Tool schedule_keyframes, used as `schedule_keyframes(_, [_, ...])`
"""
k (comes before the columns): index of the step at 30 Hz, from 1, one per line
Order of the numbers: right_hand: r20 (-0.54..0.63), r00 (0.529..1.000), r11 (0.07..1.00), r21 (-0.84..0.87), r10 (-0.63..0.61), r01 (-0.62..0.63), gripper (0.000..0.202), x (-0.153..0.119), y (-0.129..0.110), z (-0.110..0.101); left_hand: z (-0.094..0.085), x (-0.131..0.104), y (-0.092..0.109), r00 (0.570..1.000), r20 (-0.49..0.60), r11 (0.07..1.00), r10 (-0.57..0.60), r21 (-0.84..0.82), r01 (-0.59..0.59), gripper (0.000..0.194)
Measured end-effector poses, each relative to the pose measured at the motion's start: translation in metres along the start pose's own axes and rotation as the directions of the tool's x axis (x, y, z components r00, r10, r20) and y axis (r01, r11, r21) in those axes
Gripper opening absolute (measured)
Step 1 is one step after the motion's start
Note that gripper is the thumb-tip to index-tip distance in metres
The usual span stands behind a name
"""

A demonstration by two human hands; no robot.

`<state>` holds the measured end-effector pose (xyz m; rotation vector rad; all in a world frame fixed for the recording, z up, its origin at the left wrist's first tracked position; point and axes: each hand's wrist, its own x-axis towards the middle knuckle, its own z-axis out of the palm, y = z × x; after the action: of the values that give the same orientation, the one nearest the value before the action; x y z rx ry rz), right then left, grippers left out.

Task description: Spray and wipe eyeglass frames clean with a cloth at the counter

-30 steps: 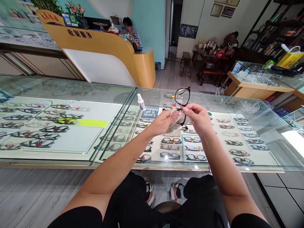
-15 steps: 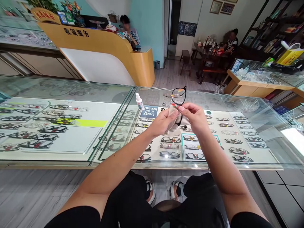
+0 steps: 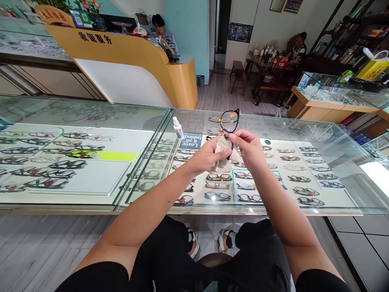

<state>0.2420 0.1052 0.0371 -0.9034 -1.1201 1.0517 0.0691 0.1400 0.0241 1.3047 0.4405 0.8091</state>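
Dark-framed eyeglasses (image 3: 230,121) are held up over the glass display counter, one lens raised above my hands. My right hand (image 3: 247,147) pinches the frame near its middle. A light beige cloth (image 3: 223,156) is closed in my left hand (image 3: 210,155), folded around the lower lens, which it mostly hides. Both hands nearly touch each other. Beyond my left hand a white spray bottle (image 3: 178,128) stands upright on the counter glass, beside a blue card with white lettering (image 3: 191,142).
The glass counter (image 3: 142,166) spans the view in front of me, with rows of eyeglasses inside. A curved wooden reception desk (image 3: 182,83) stands behind it, with a person seated there. Another person sits at a dark table at the back right.
My left thumb and the cloth have shifted slightly down on the lower lens. The raised lens has turned a little. My right hand keeps its hold.
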Motion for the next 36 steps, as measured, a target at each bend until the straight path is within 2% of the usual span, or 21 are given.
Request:
schedule_keyframes(4, [-0.024, 0.997, 0.997, 0.034, 0.07, -0.069, 0.035, 0.001, 0.0, -0.001, 0.0, -0.001, 0.001, 0.999, 0.042, 1.0, 0.001, -0.005, -0.001, 0.063])
schedule_keyframes(10, [0.013, 0.999, 0.999, 0.012, 0.036, -0.036, 0.037, 0.003, 0.003, -0.002, 0.006, 0.003, -0.001, 0.994, -0.099, 0.999, 0.045, 0.034, -0.041, 0.061])
schedule_keyframes(14, [0.024, 0.999, 0.999, 0.031, 0.027, -0.028, 0.037, 0.004, 0.004, -0.002, 0.007, 0.006, -0.001, 0.987, -0.146, 0.998, 0.061, 0.028, -0.058, 0.06])
schedule_keyframes(17, [-0.018, 0.999, 0.997, 0.062, 0.048, -0.047, 0.04, 0.005, 0.003, -0.002, 0.003, 0.006, 0.0, 0.991, -0.129, 0.999, 0.042, -0.012, -0.044, 0.06])
schedule_keyframes(21, [-0.076, 0.994, 0.992, 0.098, 0.085, -0.077, 0.044, 0.007, 0.0, -0.003, -0.004, 0.004, 0.0, 1.0, -0.01, 1.0, -0.015, -0.027, 0.014, 0.048])
schedule_keyframes(23, [-0.073, 0.994, 0.991, 0.117, 0.079, -0.07, 0.043, 0.008, 0.0, -0.003, -0.005, 0.004, 0.0, 1.0, 0.007, 1.0, -0.017, -0.008, 0.017, 0.049])
schedule_keyframes(30, [0.047, 0.997, 0.987, 0.14, 0.067, -0.073, 0.039, 0.004, 0.006, 0.002, -0.002, 0.01, -0.006, 0.996, -0.091, 0.997, 0.019, -0.071, -0.025, 0.055])
schedule_keyframes(36, [0.032, 0.997, 0.988, 0.135, 0.069, -0.073, 0.041, 0.005, 0.005, 0.002, -0.008, 0.012, -0.011, 0.992, -0.129, 0.998, -0.007, -0.057, 0.0, 0.059])
